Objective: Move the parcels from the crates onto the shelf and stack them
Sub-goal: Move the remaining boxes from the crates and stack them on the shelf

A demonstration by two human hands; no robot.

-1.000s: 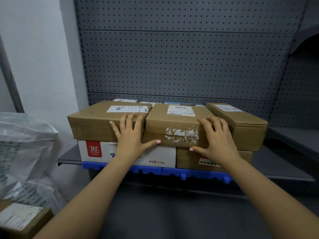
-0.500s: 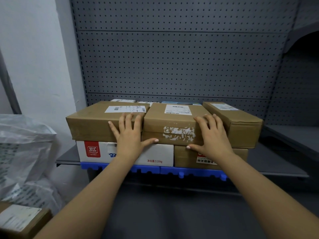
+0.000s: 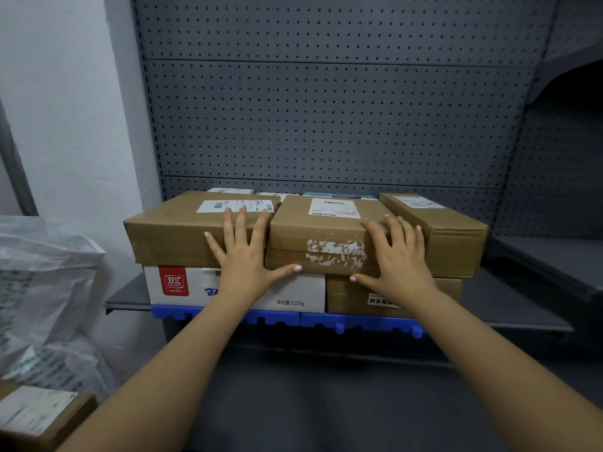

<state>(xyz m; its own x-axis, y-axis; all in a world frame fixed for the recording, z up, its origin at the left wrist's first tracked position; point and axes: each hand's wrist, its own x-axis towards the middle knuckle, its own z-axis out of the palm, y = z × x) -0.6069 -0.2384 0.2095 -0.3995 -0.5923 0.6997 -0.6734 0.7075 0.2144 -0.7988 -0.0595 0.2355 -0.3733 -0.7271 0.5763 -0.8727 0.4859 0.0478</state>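
Both hands stay spread flat, left hand (image 3: 243, 256) and right hand (image 3: 396, 256) seemingly pressing the middle parcel (image 3: 321, 234) as before.

The scene is dim and cool-toned, lit softly from the upper left, where the white wall (image 3: 65, 102) is the brightest surface, while the right side and the space under the shelf (image 3: 509, 308) sink into deep shadow. Wide-angle distortion bows the pegboard (image 3: 326, 125) lines and stretches the forearms near the lower edge. The central parcels (image 3: 326, 230) are fairly sharp, though label print is too soft to read, and the plastic bags (image 3: 42, 288) at the left are blurred with faint sheen.
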